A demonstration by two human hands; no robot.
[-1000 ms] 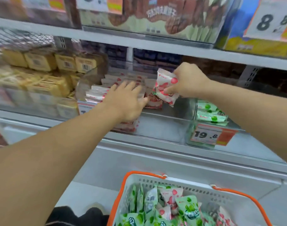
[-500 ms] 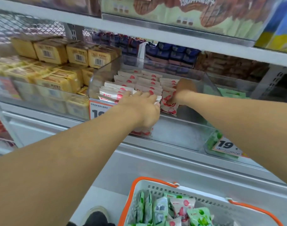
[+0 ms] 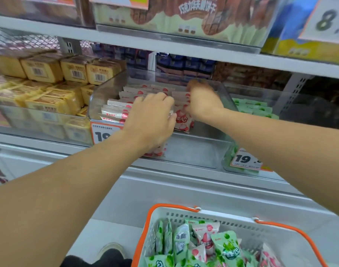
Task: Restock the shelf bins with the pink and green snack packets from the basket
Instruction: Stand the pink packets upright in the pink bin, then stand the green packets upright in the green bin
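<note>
Left hand (image 3: pixel 151 114) flat against pink packets (image 3: pixel 116 110), right hand (image 3: pixel 201 101) grip unclear, packet (image 3: pixel 182 120) just beneath

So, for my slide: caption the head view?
Both hands tuck pink packets into a clear shelf bin above the basket.
</note>
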